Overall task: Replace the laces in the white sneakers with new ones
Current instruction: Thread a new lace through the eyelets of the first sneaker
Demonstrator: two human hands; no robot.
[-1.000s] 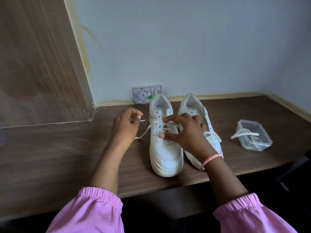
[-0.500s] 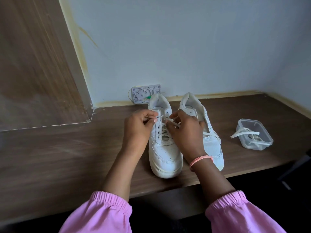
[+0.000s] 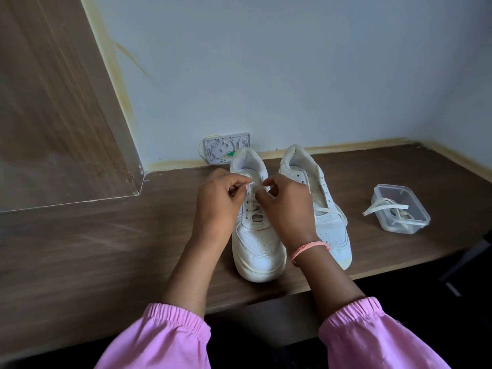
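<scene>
Head view: two white sneakers stand side by side on the wooden counter [image 3: 106, 249], toes toward the person. Taking the left sneaker [image 3: 257, 222] as landmark, both hands work over its upper eyelets. The left hand [image 3: 221, 201] has its fingers curled and pinches a white lace [image 3: 250, 184] end at the sneaker's left edge; the right hand [image 3: 286, 206] is curled over the tongue on the right edge and seems to pinch the other end, though the fingers hide the exact hold. Only the lowest eyelets look threaded, so the lacing seems at an early stage.

To do this step well, I judge each tip should be kept flat and short between the fingertips, fed squarely into its eyelet, then both ends drawn evenly so the crossings lie untwisted.

Just right of the landmark stands the right sneaker [image 3: 319, 206], touching or nearly so and crowding the right wrist. Well to the right, a clear plastic tub [image 3: 400, 211] holds more laces, one strip hanging over its rim. Behind the landmark, a small white panel [image 3: 226, 150] leans against the wall.
</scene>
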